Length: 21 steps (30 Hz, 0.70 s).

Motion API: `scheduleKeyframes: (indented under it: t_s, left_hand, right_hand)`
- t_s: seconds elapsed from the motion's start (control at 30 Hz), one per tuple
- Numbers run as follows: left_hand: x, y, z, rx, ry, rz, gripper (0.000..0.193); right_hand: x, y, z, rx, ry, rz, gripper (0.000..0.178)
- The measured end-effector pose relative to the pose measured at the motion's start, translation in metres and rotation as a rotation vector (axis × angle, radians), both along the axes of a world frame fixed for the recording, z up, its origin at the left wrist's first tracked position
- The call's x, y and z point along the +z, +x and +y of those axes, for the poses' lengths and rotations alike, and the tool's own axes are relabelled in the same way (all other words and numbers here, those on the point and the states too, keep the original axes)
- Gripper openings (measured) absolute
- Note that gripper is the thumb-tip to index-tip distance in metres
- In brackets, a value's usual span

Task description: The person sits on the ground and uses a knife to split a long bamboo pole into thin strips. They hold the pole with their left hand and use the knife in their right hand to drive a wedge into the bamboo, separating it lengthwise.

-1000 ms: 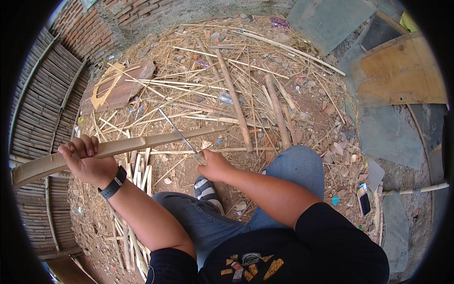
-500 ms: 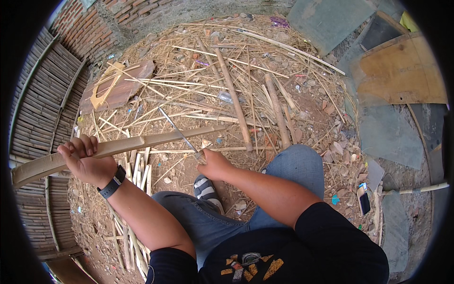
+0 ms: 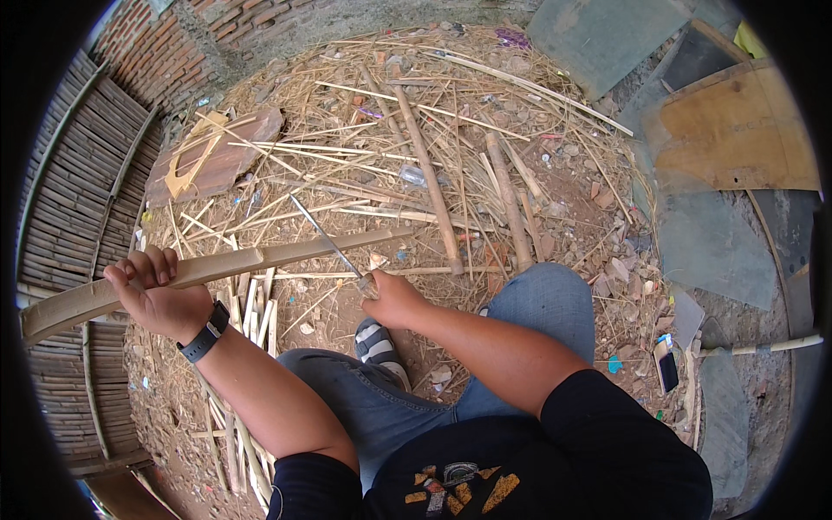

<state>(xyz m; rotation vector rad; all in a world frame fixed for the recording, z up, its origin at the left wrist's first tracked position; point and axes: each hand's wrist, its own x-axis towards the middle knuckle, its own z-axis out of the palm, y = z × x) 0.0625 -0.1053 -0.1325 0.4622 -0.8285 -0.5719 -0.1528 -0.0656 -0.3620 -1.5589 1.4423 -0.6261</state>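
Note:
My left hand [image 3: 169, 296], its wrist wearing a dark watch [image 3: 206, 333], is curled around a long split bamboo piece [image 3: 217, 266]. The bamboo runs from the left edge toward the middle and narrows at its far right end. In my right hand [image 3: 394, 299] is the handle of a long-bladed knife [image 3: 315, 225]. Its thin blade points up and to the left and crosses the bamboo near the narrow end. Whether the edge bites into the bamboo, I cannot tell.
Split bamboo strips [image 3: 260, 316] lie in a pile by my left arm. Bamboo poles [image 3: 425, 173], shavings and stones cover the ground ahead. A woven bamboo fence [image 3: 69, 199] stands left, a brick wall [image 3: 160, 65] behind. Flat sheets [image 3: 719, 243] and a phone [image 3: 666, 368] lie right.

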Motion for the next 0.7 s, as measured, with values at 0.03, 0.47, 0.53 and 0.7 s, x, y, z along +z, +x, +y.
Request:
scheduleKeyframes:
  t_s: [0.03, 0.47, 0.53, 0.7]
  left_hand:
    - [0.000, -0.001, 0.000, 0.004, 0.003, 0.000, 0.035]
    - [0.002, -0.003, 0.000, 0.047, 0.004, -0.008, 0.032]
    - [0.001, -0.004, -0.001, 0.048, 0.006, -0.006, 0.032]
    - [0.002, -0.005, -0.001, 0.056, 0.011, 0.002, 0.033]
  right_hand:
    - [0.000, 0.000, 0.000, 0.003, 0.005, 0.001, 0.041]
    - [0.004, -0.001, 0.001, 0.009, 0.033, 0.000, 0.044]
    - [-0.001, -0.001, 0.000, 0.002, 0.024, -0.002, 0.044]
    - [-0.005, 0.000, 0.000, -0.017, 0.000, 0.004, 0.044]
